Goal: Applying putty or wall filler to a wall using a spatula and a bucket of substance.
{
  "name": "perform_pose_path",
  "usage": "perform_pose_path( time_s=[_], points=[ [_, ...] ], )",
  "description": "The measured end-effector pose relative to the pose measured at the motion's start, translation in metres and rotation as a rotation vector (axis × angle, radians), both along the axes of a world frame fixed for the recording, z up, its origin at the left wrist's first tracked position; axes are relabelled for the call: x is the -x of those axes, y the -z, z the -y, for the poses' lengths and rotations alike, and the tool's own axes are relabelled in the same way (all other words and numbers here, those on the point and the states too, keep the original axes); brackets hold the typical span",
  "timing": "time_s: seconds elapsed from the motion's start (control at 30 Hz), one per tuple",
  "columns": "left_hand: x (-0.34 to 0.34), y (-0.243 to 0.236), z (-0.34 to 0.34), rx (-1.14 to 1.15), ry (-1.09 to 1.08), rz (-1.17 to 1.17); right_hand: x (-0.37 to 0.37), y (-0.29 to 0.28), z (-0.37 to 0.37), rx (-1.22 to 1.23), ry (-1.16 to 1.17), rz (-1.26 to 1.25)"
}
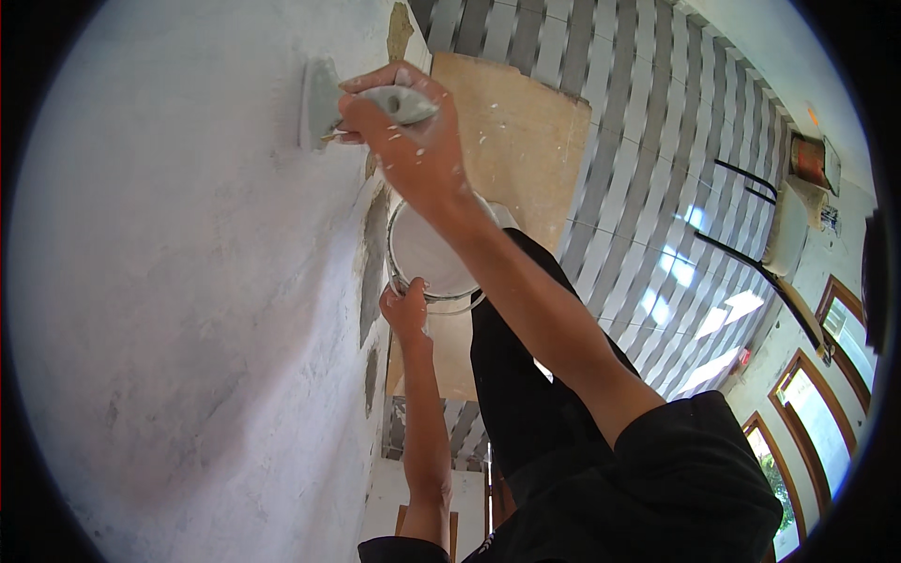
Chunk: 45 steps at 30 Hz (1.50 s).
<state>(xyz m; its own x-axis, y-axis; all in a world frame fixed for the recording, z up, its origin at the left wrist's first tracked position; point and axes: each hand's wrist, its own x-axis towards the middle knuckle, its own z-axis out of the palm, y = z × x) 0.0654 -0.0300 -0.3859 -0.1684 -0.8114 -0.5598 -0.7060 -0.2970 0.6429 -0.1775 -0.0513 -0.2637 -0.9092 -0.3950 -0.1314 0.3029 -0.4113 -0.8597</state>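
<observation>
My right hand [404, 122], flecked with white, is closed on the pale handle of a wide paintbrush [321, 105], whose flat, whitish head is against the white wall [169, 263]. Below that hand, my left hand [408, 310] grips the near left edge of a round bucket [432, 258] of white paint, partly hidden behind my right forearm. Ragged patches of bare plaster [371, 253] run along the wall's edge beside the bucket.
A tan board [516, 150] lies beneath the bucket on a striped grey-and-white tiled floor [638, 188]. My black-clad legs are below. At the right stand a pale cushioned item [793, 225] and dark bent bars, near wood-framed windows [817, 422].
</observation>
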Motion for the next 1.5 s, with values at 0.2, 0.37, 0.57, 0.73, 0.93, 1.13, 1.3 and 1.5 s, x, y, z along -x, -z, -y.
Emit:
perform_pose_path(
  time_s=[0.2,0.37,0.57,0.73,0.93,1.13,1.3,1.5],
  points=[
    [-0.009,-0.006,0.002,-0.056,0.003,0.012,0.025,0.012,-0.039,0.341,-0.103,0.21],
    [-0.006,-0.012,-0.001,-0.047,-0.019,0.004,0.02,0.072,-0.022,0.133,0.011,0.214],
    [-0.005,-0.007,-0.004,0.007,-0.039,-0.025,-0.004,0.047,0.006,-0.108,-0.036,-0.007],
    [-0.005,-0.01,-0.002,-0.036,-0.022,-0.013,0.001,-0.023,-0.005,0.024,-0.035,-0.019],
    [-0.01,-0.005,-0.001,-0.01,-0.009,0.011,0.015,-0.037,-0.028,0.268,-0.115,-0.044],
    [-0.015,0.006,-0.001,0.018,-0.001,-0.045,0.007,0.061,-0.017,0.501,-0.179,0.264],
    [-0.009,-0.005,-0.002,-0.018,-0.053,-0.017,0.002,0.107,-0.033,0.276,-0.141,0.326],
    [-0.004,-0.011,-0.009,-0.034,-0.125,-0.084,0.005,0.112,-0.022,0.047,-0.066,0.172]
  ],
)
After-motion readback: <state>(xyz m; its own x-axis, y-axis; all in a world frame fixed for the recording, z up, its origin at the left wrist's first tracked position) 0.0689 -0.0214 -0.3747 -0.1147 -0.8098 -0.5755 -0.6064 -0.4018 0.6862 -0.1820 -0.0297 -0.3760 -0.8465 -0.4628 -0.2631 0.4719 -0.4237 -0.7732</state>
